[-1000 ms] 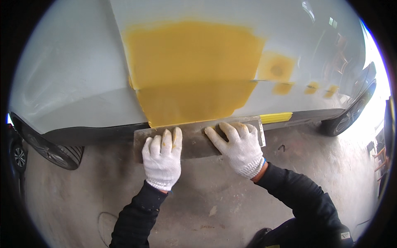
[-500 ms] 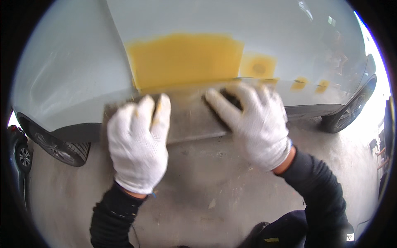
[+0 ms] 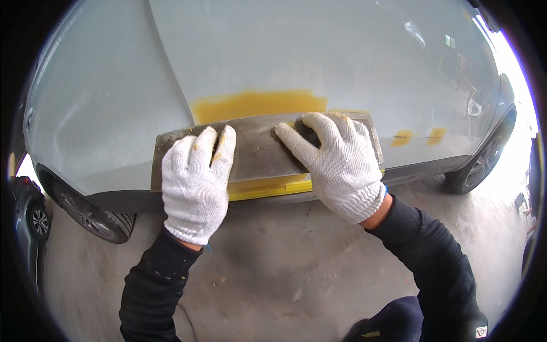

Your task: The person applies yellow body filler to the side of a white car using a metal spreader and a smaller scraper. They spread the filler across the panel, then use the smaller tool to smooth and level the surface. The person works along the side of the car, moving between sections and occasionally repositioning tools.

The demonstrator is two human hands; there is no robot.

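The plate [image 3: 257,147] is held across the yellow patch [image 3: 259,103] on the car [image 3: 387,62]. It is gripped at left by the left hand [image 3: 194,192] and at right by the right hand [image 3: 347,168], probably so that pressure is evenly shared.

Floor [image 3: 268,273]: grey, scuffed, pale flecks. Far left: dark car [image 3: 25,199], spoked wheel [image 3: 40,220] visible. Far right: strong white light [image 3: 521,145], floor there washed pale.

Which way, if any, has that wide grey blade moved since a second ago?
Yes, upward: the wide grey blade sat at the lower edge of the ochre patch; now only the patch's top shows above it.
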